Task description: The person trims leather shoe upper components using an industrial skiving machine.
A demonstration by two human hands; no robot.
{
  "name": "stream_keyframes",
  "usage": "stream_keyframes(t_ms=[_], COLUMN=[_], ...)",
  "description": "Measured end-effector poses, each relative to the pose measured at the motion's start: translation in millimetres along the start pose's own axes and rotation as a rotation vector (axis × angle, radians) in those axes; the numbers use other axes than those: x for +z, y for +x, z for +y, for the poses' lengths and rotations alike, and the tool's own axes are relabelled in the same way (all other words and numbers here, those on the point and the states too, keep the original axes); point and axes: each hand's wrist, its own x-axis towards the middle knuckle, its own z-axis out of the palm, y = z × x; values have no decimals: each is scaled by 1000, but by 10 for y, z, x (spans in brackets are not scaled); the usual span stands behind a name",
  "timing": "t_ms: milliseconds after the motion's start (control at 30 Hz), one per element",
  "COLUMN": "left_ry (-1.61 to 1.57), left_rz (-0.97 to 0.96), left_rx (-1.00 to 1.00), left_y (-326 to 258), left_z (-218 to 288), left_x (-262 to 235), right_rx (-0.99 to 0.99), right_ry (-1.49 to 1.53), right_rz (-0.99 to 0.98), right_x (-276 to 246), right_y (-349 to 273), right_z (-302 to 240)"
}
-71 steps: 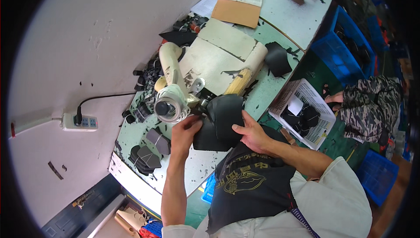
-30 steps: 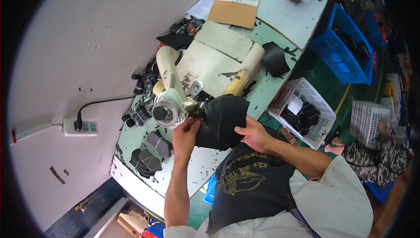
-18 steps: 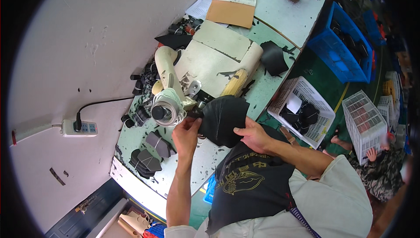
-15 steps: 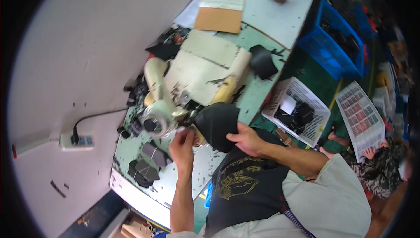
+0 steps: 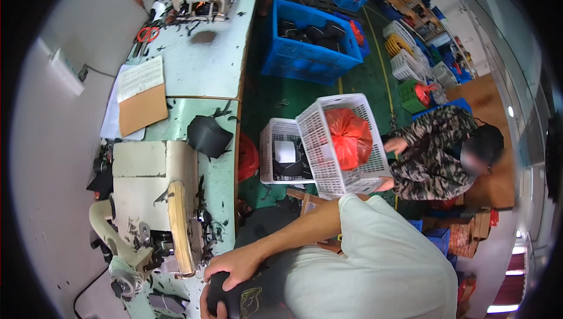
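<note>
My right hand (image 5: 237, 267) is closed on a dark, curved sheet piece (image 5: 217, 288) in front of my body, at the lower edge. My left hand (image 5: 206, 304) pinches the same piece from below and is partly cut off by the picture's edge. Just left of them stands a cream-coloured sewing machine (image 5: 141, 169) with a yellowish bar along its side. Another dark piece (image 5: 209, 136) lies on the pale green table (image 5: 220, 202) beyond the machine. Some grey-black pieces (image 5: 167, 302) lie near its front.
At the right, a person in camouflage (image 5: 434, 155) holds a white crate (image 5: 319, 163) with a red bag (image 5: 347, 140), close to my right arm. A white basket (image 5: 267, 152) and a blue crate (image 5: 311, 55) stand on the floor. Cardboard and paper (image 5: 142, 108) lie on the table.
My view has swung to the right. Both hands and the dark piece have come away from the machine toward my body. The person with the crate now stands beside the white basket.
</note>
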Motion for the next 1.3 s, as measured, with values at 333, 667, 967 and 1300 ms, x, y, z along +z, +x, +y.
stream_keyframes(t_ms=[333, 667, 967, 1300], left_ry=[65, 111, 126, 315], left_rz=[244, 215, 214, 304], left_rx=[17, -224, -122, -127], left_y=[427, 1043, 1069, 1162], left_z=[-233, -43, 3, -34], left_x=[-306, -659, -532, -569], right_rx=[120, 516, 432, 372], right_ry=[167, 825, 872, 943], right_rz=[348, 522, 657, 757], right_x=[93, -106, -220, -176], right_y=[-28, 327, 274, 268], right_z=[-93, -27, -99, -92])
